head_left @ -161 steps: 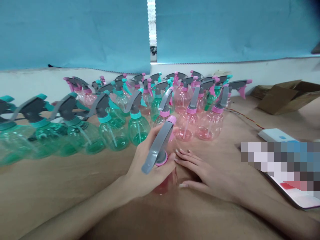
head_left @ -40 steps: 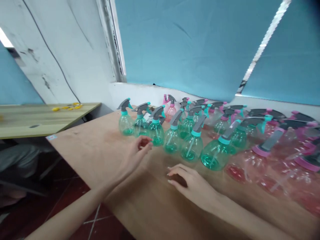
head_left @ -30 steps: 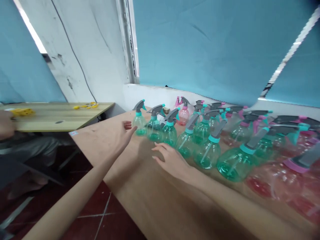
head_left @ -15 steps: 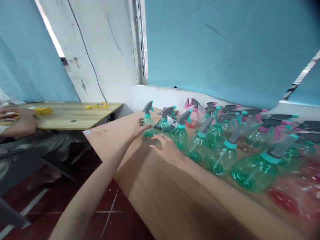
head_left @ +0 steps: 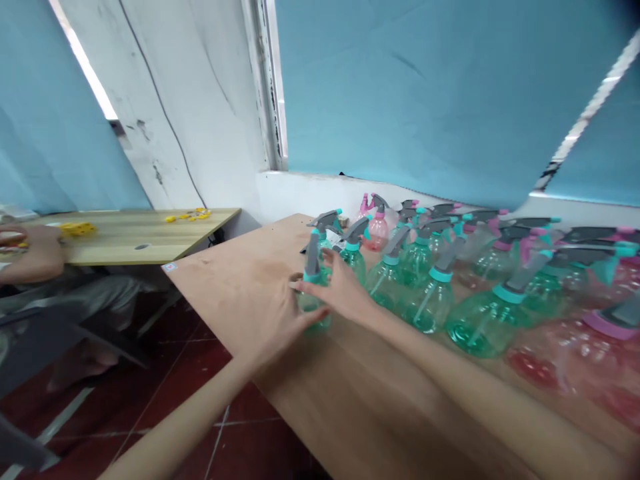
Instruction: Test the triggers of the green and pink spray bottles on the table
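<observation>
**Clear plastic on matt wood**

The green spray bottle (head_left: 314, 308) is glossy see-through plastic, its grey trigger head (head_left: 311, 253) matt plastic. The pink spray bottles (head_left: 379, 231) share that glossy clear plastic. The table (head_left: 235, 280) is smooth, matt wood. The blue blind (head_left: 425, 100) looks like matt cloth.

On the table (head_left: 235, 280), a spray bottle (head_left: 314, 303) is being flanked by the left hand (head_left: 277, 321) and the right hand (head_left: 346, 293), with other bottles (head_left: 430, 303) ranged behind and right of it.
</observation>
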The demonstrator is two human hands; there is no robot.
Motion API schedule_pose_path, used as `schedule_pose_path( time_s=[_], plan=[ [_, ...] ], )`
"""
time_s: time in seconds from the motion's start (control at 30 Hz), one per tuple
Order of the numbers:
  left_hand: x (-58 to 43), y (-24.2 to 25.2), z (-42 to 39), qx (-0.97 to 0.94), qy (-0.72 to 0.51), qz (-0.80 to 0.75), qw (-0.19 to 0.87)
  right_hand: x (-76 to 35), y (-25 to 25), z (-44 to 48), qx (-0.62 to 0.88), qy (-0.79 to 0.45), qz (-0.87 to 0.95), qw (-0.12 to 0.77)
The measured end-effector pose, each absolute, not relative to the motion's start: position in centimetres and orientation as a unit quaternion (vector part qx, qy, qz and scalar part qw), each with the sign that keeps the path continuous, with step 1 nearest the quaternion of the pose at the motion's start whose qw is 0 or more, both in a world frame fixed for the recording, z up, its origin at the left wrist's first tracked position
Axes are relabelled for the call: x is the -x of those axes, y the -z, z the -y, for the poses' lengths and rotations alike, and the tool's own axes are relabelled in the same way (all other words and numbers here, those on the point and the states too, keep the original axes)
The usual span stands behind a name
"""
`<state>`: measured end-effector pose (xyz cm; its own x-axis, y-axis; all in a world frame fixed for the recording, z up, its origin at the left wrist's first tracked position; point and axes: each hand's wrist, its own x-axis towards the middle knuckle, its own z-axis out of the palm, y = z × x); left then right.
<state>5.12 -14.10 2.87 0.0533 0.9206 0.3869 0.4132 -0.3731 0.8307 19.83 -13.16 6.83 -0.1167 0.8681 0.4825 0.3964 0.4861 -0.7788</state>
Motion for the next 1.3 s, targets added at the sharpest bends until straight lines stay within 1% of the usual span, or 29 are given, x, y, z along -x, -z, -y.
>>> schedule_pose_path(
  time_s=[0.07, 0.1, 0.2, 0.33, 0.43, 0.53, 0.77, 0.93, 1.0, 1.1, 1.3],
  plan=[
    [-7.1, -2.9, 16.7, -0.718, -0.446, -0.472, 0.252, -21.2, -7.0, 15.0, 0.457, -0.231, 0.694, 0.506],
    [-8.1, -2.9, 17.8, -0.761, -0.399, -0.459, 0.227, -22.0, -7.1, 16.1, 0.466, -0.228, 0.686, 0.51],
    [-11.1, -3.1, 20.3, -0.801, -0.358, -0.423, 0.228, -24.8, -7.1, 19.4, 0.496, -0.233, 0.646, 0.531],
    [-14.8, -3.5, 22.8, -0.838, -0.279, -0.377, 0.28, -29.1, -6.9, 23.8, 0.54, -0.235, 0.62, 0.518],
    [-17.2, -3.6, 24.6, -0.863, -0.228, -0.313, 0.326, -32.2, -6.7, 26.9, 0.553, -0.229, 0.6, 0.53],
    [-19.5, -2.9, 26.2, -0.885, -0.203, -0.25, 0.336, -35.0, -6.4, 29.6, 0.555, -0.199, 0.604, 0.536],
    [-25.3, -1.7, 28.1, -0.913, -0.177, -0.146, 0.337, -40.6, -6.8, 34.3, 0.623, -0.107, 0.552, 0.543],
    [-27.9, -1.6, 27.6, -0.928, -0.167, -0.068, 0.327, -43.3, -8.8, 36.3, 0.672, -0.079, 0.559, 0.48],
    [-28.4, -1.3, 27.0, -0.932, -0.16, -0.062, 0.319, -44.0, -9.1, 36.6, 0.686, -0.087, 0.549, 0.47],
    [-28.8, -1.1, 25.6, -0.943, -0.151, -0.068, 0.289, -44.6, -9.2, 36.6, 0.696, -0.107, 0.524, 0.479],
    [-29.3, -0.5, 22.5, -0.969, -0.174, -0.037, 0.171, -44.5, -9.1, 36.0, 0.68, -0.131, 0.524, 0.496]
  ],
)
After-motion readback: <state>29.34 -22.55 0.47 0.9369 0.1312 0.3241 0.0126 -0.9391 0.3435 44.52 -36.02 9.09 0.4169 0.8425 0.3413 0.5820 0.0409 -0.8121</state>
